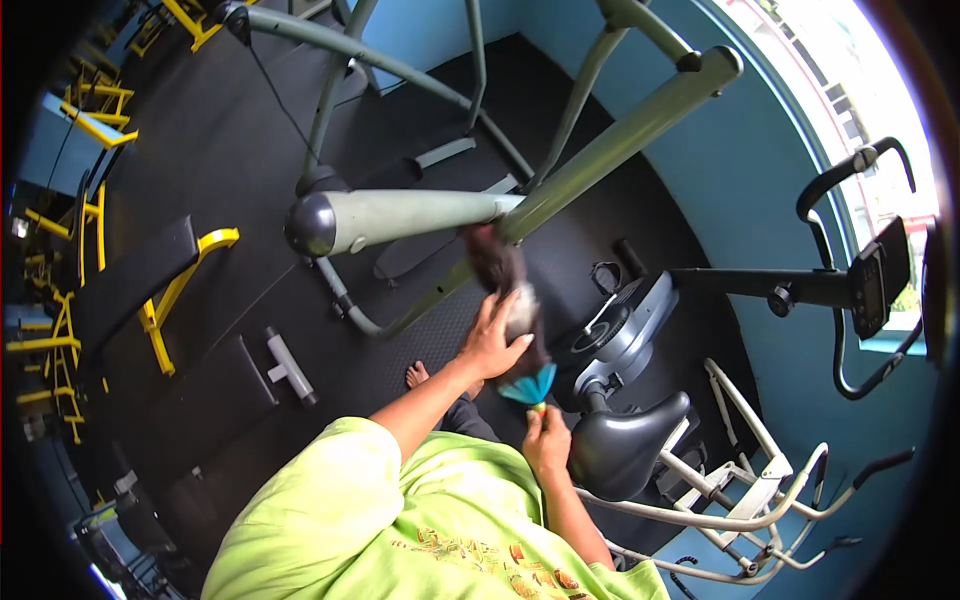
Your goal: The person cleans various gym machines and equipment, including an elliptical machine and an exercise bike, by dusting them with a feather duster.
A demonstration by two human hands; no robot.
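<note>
Head view. Surroundings: grey-green machine frame [600,150] overhead, exercise bike saddle [625,440] just beside the right hand [545,445], black bench [130,280] well apart. Feather duster [510,300]: dark brown plumes, blue collar, tip touching the frame. Left hand [490,340] fingers curl around the plumes; right hand fingers grip its handle.

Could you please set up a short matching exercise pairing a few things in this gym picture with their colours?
Things:
1. feather duster collar
2. exercise bike saddle
3. bench frame
4. shirt

Colours:
A. yellow
B. bright turquoise
C. lime green
D. dark grey

Pairs: 1-B, 2-D, 3-A, 4-C.

The right hand holds the duster's handle; the left hand touches its brown feathers by the grey-green machine arm.
</note>
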